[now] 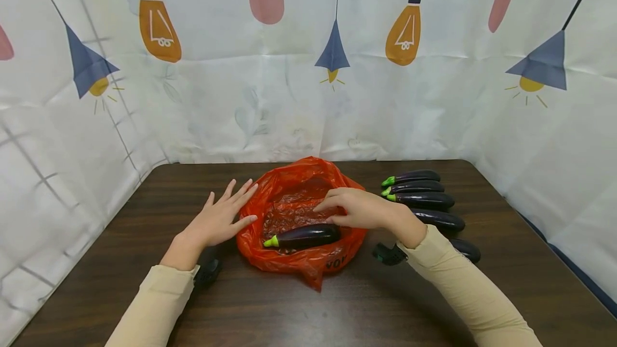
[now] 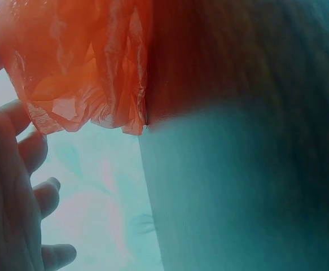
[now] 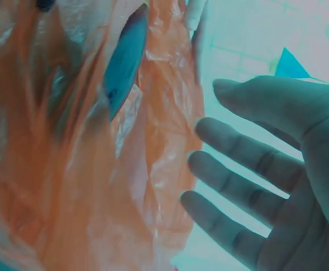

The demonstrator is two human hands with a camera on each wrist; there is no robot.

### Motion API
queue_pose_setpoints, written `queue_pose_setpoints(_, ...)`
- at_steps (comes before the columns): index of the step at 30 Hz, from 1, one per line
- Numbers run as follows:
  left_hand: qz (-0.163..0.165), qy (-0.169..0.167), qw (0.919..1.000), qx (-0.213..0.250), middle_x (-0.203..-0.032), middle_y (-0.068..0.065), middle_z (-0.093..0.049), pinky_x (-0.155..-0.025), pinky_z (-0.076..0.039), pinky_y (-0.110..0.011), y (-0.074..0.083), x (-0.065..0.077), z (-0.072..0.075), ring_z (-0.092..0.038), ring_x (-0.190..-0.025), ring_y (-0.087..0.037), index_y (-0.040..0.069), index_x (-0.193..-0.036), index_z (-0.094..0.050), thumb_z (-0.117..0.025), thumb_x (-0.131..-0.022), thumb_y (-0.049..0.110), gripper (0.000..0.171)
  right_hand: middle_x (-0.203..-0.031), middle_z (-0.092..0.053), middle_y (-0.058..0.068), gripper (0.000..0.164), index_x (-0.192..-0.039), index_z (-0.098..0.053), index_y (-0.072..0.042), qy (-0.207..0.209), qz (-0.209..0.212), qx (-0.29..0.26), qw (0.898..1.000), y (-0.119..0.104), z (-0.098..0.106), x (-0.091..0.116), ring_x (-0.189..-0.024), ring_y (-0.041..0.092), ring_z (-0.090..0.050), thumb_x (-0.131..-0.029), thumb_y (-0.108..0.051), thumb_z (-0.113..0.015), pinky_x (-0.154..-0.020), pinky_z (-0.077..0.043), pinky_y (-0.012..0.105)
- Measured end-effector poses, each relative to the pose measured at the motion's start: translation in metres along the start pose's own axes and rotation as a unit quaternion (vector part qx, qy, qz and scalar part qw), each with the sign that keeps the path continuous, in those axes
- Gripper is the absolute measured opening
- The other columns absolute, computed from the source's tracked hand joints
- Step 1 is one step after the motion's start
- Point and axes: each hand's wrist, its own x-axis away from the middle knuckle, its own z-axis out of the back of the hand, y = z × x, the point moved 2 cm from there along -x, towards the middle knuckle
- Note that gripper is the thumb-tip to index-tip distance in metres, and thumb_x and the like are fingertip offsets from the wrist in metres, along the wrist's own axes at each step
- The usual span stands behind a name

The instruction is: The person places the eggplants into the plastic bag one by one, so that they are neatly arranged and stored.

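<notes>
An orange-red plastic bag stands wide open at the middle of the table. Inside it lies one dark purple eggplant, its green stem end pointing left. My left hand is spread at the bag's left rim, fingers straight; in the left wrist view its fingertips are right at the plastic. My right hand hovers over the bag's right side near the eggplant's blunt end. In the right wrist view, the right hand's fingers are extended and apart, with nothing between them.
Several more eggplants lie in a column on the right of the brown table, the lower ones partly behind the right arm. A pale curtain printed with lamps and bulbs hangs behind and along both sides.
</notes>
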Motion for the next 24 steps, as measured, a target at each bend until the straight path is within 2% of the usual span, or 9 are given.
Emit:
queue_pose_setpoints(5, 0.001, 0.0, 1.0, 0.002, -0.172, -0.007, -0.012, -0.112, -0.003, -0.078, 0.0, 0.0, 0.0, -0.002, -0.155, -0.042, 0.017, -0.166, -0.02, -0.049, -0.103, 0.057, 0.08, -0.124, -0.066, 0.002, 0.033, -0.133, -0.07, -0.015, 0.034, 0.003, 0.002, 0.999, 0.004, 0.003, 0.015, -0.11, 0.021, -0.061, -0.1, -0.013, -0.069, -0.091, -0.053, 0.039)
queue_pose_setpoints(11, 0.004, -0.004, 1.0, 0.002, -0.172, -0.007, -0.011, -0.112, -0.003, -0.077, 0.0, 0.0, -0.001, -0.002, -0.155, -0.042, 0.017, -0.166, -0.019, -0.048, -0.103, 0.058, 0.08, -0.127, -0.065, 0.002, 0.033, -0.131, -0.071, -0.015, 0.064, -0.006, 0.014, 0.998, 0.01, 0.01, 0.035, -0.115, 0.022, -0.061, -0.098, -0.011, -0.071, -0.094, -0.054, 0.041)
queue_pose_setpoints(15, 0.003, -0.003, 1.0, 0.003, -0.171, -0.007, -0.012, -0.112, -0.004, -0.078, 0.0, 0.0, 0.001, -0.003, -0.155, -0.043, 0.016, -0.166, -0.02, -0.048, -0.103, 0.058, 0.08, -0.122, -0.066, 0.004, 0.033, -0.132, -0.071, -0.013, 0.088, -0.015, 0.01, 0.996, 0.019, 0.015, 0.051, -0.099, 0.022, -0.06, -0.099, -0.01, -0.07, -0.08, -0.054, 0.036)
queue_pose_setpoints(18, 0.004, -0.002, 1.0, 0.005, -0.171, -0.007, -0.012, -0.112, -0.004, -0.078, 0.0, 0.001, 0.002, -0.003, -0.155, -0.043, 0.016, -0.166, -0.02, -0.048, -0.103, 0.057, 0.08, -0.119, -0.066, 0.005, 0.033, -0.131, -0.071, -0.01, 0.109, -0.016, 0.002, 0.994, 0.027, 0.019, 0.063, -0.092, 0.022, -0.059, -0.098, -0.007, -0.069, -0.075, -0.053, 0.037)
queue_pose_setpoints(24, 0.005, -0.004, 1.0, 0.007, -0.171, -0.009, -0.012, -0.112, -0.003, -0.077, 0.001, 0.0, 0.002, -0.003, -0.155, -0.042, 0.016, -0.166, -0.019, -0.049, -0.104, 0.056, 0.08, -0.114, -0.067, -0.002, 0.034, -0.13, -0.071, -0.012, 0.136, -0.032, 0.01, 0.99, 0.042, 0.026, 0.087, -0.101, 0.015, -0.062, -0.097, -0.006, -0.071, -0.087, -0.055, 0.044)
